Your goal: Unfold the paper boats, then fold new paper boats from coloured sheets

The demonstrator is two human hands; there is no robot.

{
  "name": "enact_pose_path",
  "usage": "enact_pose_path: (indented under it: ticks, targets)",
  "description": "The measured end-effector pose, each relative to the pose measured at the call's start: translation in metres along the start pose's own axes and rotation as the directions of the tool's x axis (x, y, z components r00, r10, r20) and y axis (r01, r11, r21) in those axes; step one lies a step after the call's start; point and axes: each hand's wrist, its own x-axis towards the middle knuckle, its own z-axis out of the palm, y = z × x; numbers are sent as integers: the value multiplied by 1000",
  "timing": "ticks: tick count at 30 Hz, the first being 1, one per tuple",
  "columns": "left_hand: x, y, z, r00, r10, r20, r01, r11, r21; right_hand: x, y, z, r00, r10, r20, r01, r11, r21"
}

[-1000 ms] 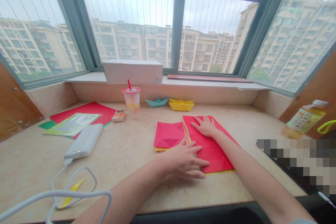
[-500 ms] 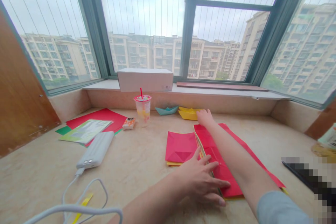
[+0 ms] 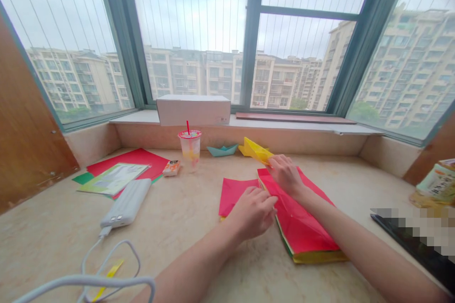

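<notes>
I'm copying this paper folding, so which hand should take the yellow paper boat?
Probably the right hand: its fingertips are right by the yellow paper boat, while the left hand sits farther back by the red paper.

White power bank (image 3: 125, 203), cable (image 3: 88, 281), plastic cup (image 3: 189, 148), cardboard box (image 3: 193, 110) on sill.

Between the white power bank (image 3: 126, 203) and the left forearm (image 3: 192, 260), a wide lane of table (image 3: 170, 208) runs from the front edge back toward the plastic cup (image 3: 190, 147), open to passage. The power bank's cable (image 3: 110, 258) loops across the front left corner and blocks that side. Along the back edge, the cup, a teal paper boat (image 3: 222, 150) and the yellow folded paper (image 3: 256, 150) crowd together. On the right, a bottle (image 3: 439, 182) and a blurred dark object (image 3: 401, 232) narrow the way past the red paper stack (image 3: 302, 227).
</notes>
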Motion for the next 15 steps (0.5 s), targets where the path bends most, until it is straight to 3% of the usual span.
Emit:
enact_pose_path:
  ticks: [3,5,9,12,15]
  targets:
    - [2,-11,4,947,-287,-144,264,951,-162,-37,-13,-15,953,-51,-298,90,989,119]
    - [3,-15,6,896,-421,-142,344,859,-380,-52,-25,-21,922,-83,-377,142,981,132]
    - [6,-17,8,855,-516,-55,313,597,-739,-59,-43,-29,908,-149,-392,236,954,183]
    - [8,-19,8,813,-579,-58,266,459,-848,-58,-48,-34,903,-207,-376,320,908,271]
    - [9,-24,8,746,-664,-40,292,381,-877,-59,-48,-39,909,-242,-339,362,862,355]
